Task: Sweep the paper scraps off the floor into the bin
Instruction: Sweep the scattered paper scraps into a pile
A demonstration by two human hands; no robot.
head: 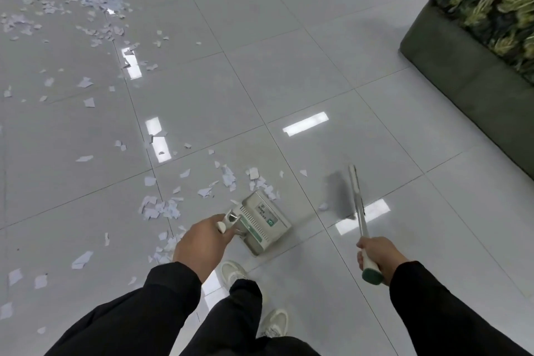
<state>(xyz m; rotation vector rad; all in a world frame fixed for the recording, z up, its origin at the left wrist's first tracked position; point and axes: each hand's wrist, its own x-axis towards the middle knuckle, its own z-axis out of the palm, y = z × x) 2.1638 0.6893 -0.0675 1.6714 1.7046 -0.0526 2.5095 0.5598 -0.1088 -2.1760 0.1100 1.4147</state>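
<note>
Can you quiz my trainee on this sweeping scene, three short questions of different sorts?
1. True or false: the broom head is blurred.
2. Which hand grips the dustpan handle?
A. left
B. right
3. Fill in: most scraps lie to the dustpan's ____.

Key:
1. True; the right hand holds its handle.
2. A; the left hand.
3. Left, spread across the floor.

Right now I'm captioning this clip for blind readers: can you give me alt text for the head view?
A person stands on a grey tiled floor, the left hand holding a dustpan by its handle and the right hand holding a broom. White paper scraps lie scattered ahead and to the left; a green sofa stands at right.
</note>
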